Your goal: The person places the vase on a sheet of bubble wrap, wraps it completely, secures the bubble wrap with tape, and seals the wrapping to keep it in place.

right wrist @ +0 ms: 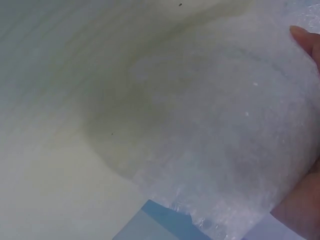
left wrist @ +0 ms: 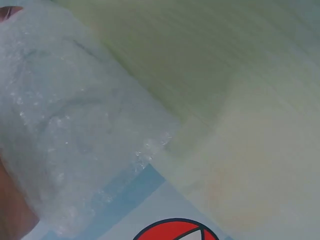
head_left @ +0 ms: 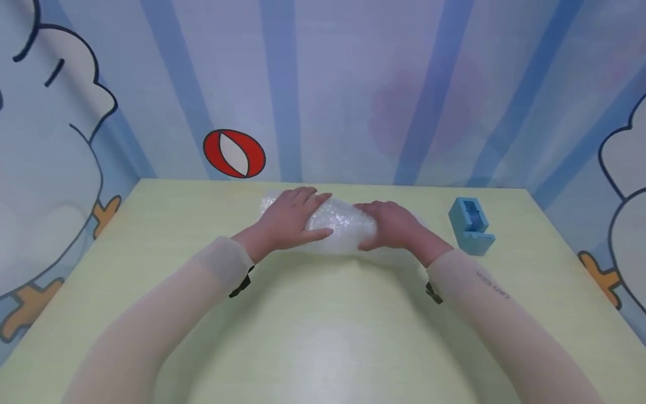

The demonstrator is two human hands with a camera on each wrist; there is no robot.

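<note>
A roll of clear bubble wrap [head_left: 343, 227] lies crosswise near the table's back edge. My left hand [head_left: 292, 221] grips its left part from above, fingers over the far side and thumb along the near side. Round the right part, my right hand [head_left: 396, 227] holds it between fingers and thumb. In the left wrist view the bubble wrap [left wrist: 85, 115] fills the left side, its loose end sticking out past the hand. The right wrist view has the wrap [right wrist: 225, 135] spreading from the fingers. Whatever may be inside it cannot be made out.
A light blue tape dispenser [head_left: 471, 227] stands on the table right of the right hand. The pale yellow table [head_left: 323, 336] meets a striped backdrop [head_left: 333, 101] with a printed red and white ball [head_left: 234, 153]. Side panels with cartoon figures flank it.
</note>
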